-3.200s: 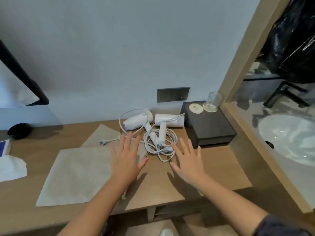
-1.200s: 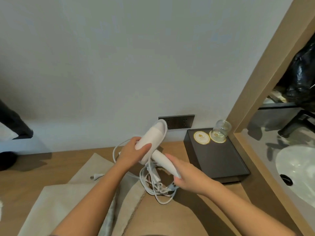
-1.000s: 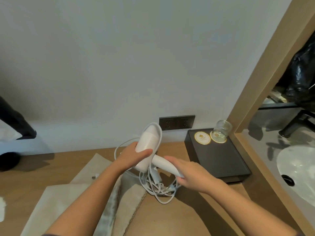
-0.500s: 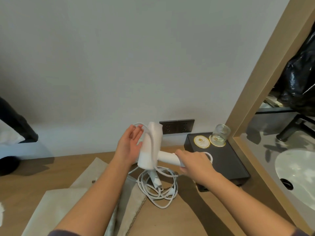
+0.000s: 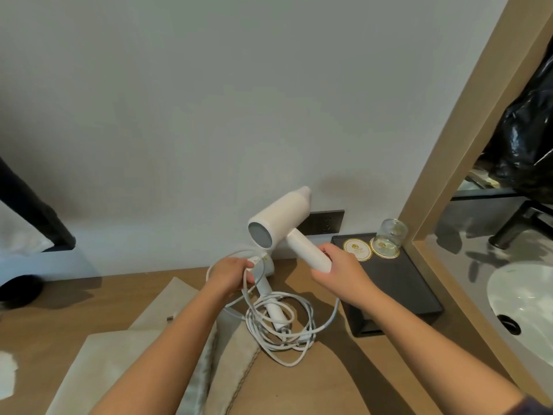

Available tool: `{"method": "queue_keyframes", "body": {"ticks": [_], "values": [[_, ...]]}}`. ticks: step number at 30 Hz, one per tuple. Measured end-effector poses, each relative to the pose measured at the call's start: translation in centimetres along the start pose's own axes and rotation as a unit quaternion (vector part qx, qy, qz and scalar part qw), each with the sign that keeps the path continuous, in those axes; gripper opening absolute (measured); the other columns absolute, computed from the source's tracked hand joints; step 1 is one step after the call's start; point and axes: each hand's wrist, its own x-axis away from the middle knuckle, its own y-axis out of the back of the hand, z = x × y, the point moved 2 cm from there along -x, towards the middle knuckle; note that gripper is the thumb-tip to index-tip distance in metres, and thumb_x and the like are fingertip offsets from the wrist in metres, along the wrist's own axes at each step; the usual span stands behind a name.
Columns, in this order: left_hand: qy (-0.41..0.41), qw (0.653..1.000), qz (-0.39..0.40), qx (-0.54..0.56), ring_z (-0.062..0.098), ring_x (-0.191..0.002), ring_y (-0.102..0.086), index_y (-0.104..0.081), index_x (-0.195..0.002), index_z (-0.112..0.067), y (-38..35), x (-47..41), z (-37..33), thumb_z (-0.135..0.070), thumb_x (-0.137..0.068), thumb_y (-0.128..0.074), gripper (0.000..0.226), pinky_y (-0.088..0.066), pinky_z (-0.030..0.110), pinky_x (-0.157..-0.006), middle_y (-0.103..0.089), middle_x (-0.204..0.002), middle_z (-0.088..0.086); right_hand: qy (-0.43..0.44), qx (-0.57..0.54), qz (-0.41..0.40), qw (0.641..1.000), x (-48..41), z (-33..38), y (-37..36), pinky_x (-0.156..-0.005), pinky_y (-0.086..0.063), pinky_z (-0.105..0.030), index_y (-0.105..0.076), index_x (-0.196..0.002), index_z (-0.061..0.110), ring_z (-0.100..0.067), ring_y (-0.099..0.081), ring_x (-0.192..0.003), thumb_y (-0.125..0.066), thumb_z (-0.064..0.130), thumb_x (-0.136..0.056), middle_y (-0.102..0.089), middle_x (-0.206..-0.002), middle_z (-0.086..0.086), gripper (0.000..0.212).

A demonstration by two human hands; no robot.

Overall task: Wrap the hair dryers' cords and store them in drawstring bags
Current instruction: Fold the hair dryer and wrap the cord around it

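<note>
Higher and tipped back now, not upright as 0.5 s ago: white hair dryer (image 5: 278, 218), up above the desk (image 5: 329, 384), handle slanting down into the curled right hand (image 5: 338, 274). Lower, nearer the tangle: left hand (image 5: 230, 272), pinching a loop of cord (image 5: 253, 320) beside the 2nd hair dryer (image 5: 270, 298).

Two hair dryers (image 5: 279, 223) (image 5: 270, 304) are counted, in the right hand (image 5: 339, 275) and below the left hand (image 5: 232, 275). Two beige bags (image 5: 104, 369) (image 5: 170, 298) are seen under the left forearm; two coasters (image 5: 357, 249) (image 5: 384, 253) and one glass (image 5: 390, 233) beyond the right hand.
</note>
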Motion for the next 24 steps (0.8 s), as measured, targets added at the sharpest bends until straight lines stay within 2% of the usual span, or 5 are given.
{"method": "queue_keyframes", "body": {"ticks": [3,9,13,18,24], "values": [[-0.035,0.989,0.021,-0.143,0.024,-0.07,-0.068,-0.065,-0.087,0.002,0.8,0.4,0.6,-0.008,-0.092,-0.045,0.022,-0.056,0.037,-0.08,-0.074,-0.069,0.012,0.019,-0.013,0.029,0.999,-0.2,0.8,-0.3,-0.071,-0.055,-0.029,-0.054,-0.105,0.03,-0.008,-0.059,-0.086,-0.069,0.027,-0.081,-0.055,-0.091,0.014,0.029],[0.025,0.951,0.05,-0.303,0.018,-0.053,-0.065,-0.054,-0.109,0.002,3.3,1.4,2.6,-0.001,-0.086,-0.049,0.024,-0.057,0.029,-0.057,-0.069,-0.06,0.004,0.019,-0.048,0.062,0.997,0.0,1.6,-1.0,-0.065,-0.054,-0.024,-0.048,-0.131,0.03,-0.012,-0.06,-0.092,-0.068,0.022,-0.083,-0.055,-0.108,0.009,0.052],[-0.008,0.913,0.058,-0.404,0.022,-0.091,-0.07,-0.039,-0.139,-0.013,4.7,2.8,2.9,-0.019,-0.087,-0.061,0.056,-0.052,0.029,-0.07,-0.067,-0.114,0.011,-0.001,-0.093,0.095,0.991,-0.1,2.1,-0.8,-0.05,-0.049,-0.019,-0.047,-0.128,0.031,-0.015,-0.061,-0.07,-0.066,0.018,-0.085,-0.057,-0.099,0.005,0.048],[-0.173,0.948,0.036,-0.263,0.02,-0.136,-0.038,-0.019,-0.15,-0.025,6.3,2.4,0.1,-0.032,-0.073,-0.081,0.099,-0.038,0.034,-0.105,-0.033,-0.153,0.004,-0.031,-0.224,0.204,0.952,-0.2,3.3,0.1,-0.048,-0.045,-0.028,-0.052,-0.125,0.02,-0.019,-0.049,-0.05,-0.063,0.009,-0.087,-0.062,-0.081,-0.008,0.041],[-0.299,0.928,0.075,-0.208,0.002,-0.126,-0.043,-0.033,-0.133,-0.046,5.2,3.0,-3.7,-0.031,-0.069,-0.083,0.083,-0.038,0.027,-0.101,-0.045,-0.135,-0.026,-0.037,-0.321,0.369,0.871,0.3,4.6,0.7,-0.04,-0.04,-0.022,-0.047,-0.119,0.004,-0.012,-0.042,-0.042,-0.057,0.008,-0.085,-0.052,-0.07,-0.007,0.035]]}}
